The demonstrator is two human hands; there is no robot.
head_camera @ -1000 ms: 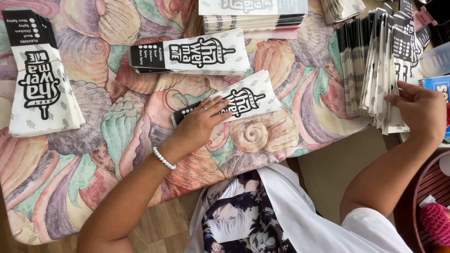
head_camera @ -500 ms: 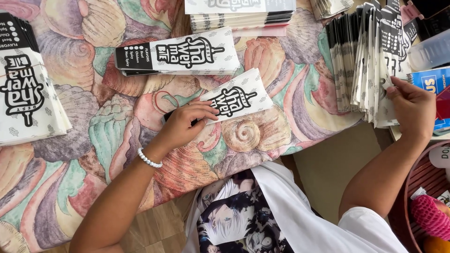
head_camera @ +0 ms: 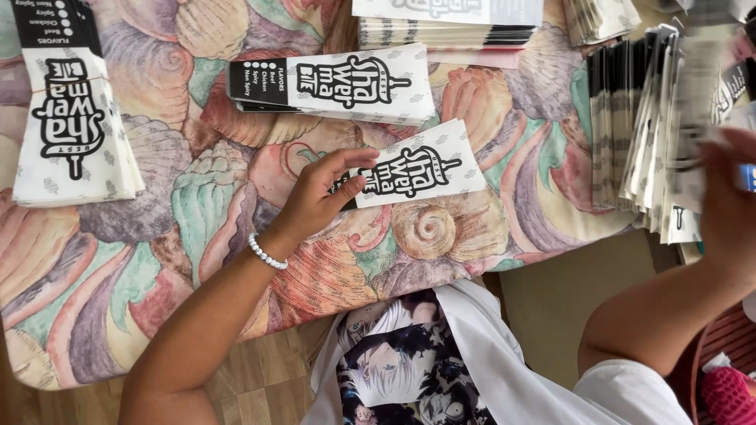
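We have a single flat white paper sleeve with black lettering (head_camera: 409, 169) lying near the middle of the worktop (head_camera: 118, 260), which is covered in a pastel shell-pattern cloth. Left hand (head_camera: 319, 197) rests on the sleeve's left end, fingers loosely spread, fingertips (head_camera: 358, 185) pressing the paper down; we see no pinch. A white bead bracelet (head_camera: 266, 253) sits on that wrist.

Right hand (head_camera: 728, 208) is at the right edge of the worktop, blurred, against an upright row of the same black-and-white sleeves (head_camera: 646, 126). We cannot tell whether it is spread or pinching one.

Just behind the single sleeve lies a small flat stack of the same sleeves (head_camera: 331, 83), apart from it. Farther back, at the far edge, a taller pile (head_camera: 445, 24). Another flat stack (head_camera: 71, 110) sits toward the far left corner.

Our judgement: the step in hand looks like laying out or sorting sleeves one at a time, left hand steadying the laid piece while the right works at the row. The next move likely calls for a clean one-sheet pick from the tightly packed row, separating a single thin sleeve without dragging its neighbours.
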